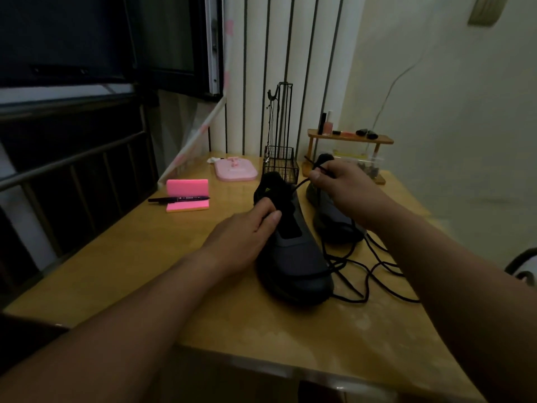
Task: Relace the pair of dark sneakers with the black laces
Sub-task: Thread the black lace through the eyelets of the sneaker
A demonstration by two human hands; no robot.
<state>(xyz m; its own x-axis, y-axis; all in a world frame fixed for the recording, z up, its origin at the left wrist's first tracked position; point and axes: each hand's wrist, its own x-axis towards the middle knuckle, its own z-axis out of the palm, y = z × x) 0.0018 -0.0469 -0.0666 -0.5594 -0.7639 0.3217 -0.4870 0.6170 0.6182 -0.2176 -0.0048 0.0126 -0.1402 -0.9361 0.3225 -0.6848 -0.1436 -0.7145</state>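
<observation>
Wire basket (281, 167): contents indiscernible (dim). Left hand (244, 237): fingers curled round tongue of near sneaker (293, 257). Right hand (343, 184): pinching black lace (300, 183), raised.

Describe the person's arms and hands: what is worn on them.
Nothing is worn that shows. The left hand and right hand have no gloves, rings or watch. The left forearm and right forearm are bare to the picture's edge, no sleeve in view. Dim light could hide small details.

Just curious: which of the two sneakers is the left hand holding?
The nearer sneaker, under the left hand; the other sneaker stands farther back, to its right.
</observation>
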